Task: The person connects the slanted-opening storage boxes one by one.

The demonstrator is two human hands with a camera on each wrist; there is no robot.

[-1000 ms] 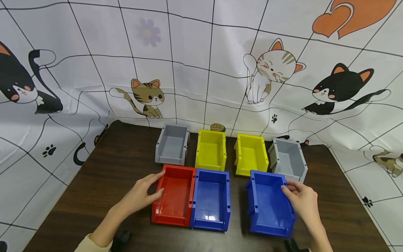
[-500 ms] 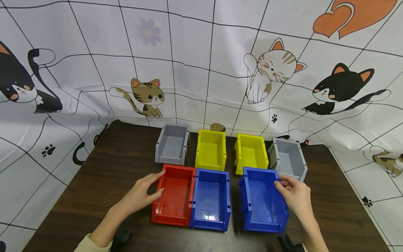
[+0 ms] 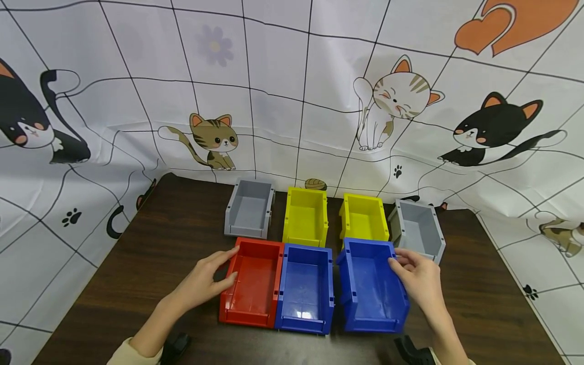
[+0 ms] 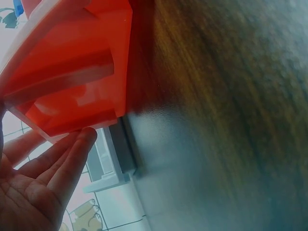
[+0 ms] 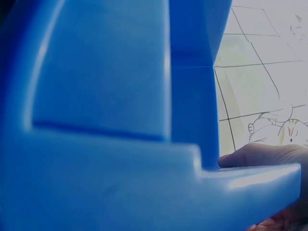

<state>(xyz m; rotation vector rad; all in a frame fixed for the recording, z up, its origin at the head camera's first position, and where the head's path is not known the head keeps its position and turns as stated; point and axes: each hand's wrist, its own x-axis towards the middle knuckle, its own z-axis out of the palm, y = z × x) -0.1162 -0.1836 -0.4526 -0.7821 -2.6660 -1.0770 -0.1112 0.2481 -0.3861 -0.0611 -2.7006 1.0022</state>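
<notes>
My right hand [image 3: 419, 276] pinches the right wall of a blue plastic bin [image 3: 376, 284], thumb over the rim and fingers outside. That bin is slightly tilted, just right of a second blue bin [image 3: 304, 284], a narrow gap between them. In the right wrist view the held blue bin [image 5: 110, 178] fills most of the picture. A red bin [image 3: 253, 284] stands against the second blue bin's left side. My left hand [image 3: 204, 279] touches the red bin's left side near its back corner. The left wrist view shows fairly straight fingers [image 4: 72, 166] against the red bin [image 4: 72, 91].
Behind stands a row of smaller bins: a grey bin [image 3: 250, 208], a yellow bin [image 3: 305, 215], another yellow bin [image 3: 363, 215] and a second grey bin [image 3: 417, 228]. All are on a dark wood table [image 3: 150, 253]. A cat-print cloth [image 3: 283, 91] hangs behind.
My right hand has carried its blue bin leftward and slightly back, narrowing the gap to the other blue bin. It now overlaps the right yellow bin's front. The left hand has stayed still.
</notes>
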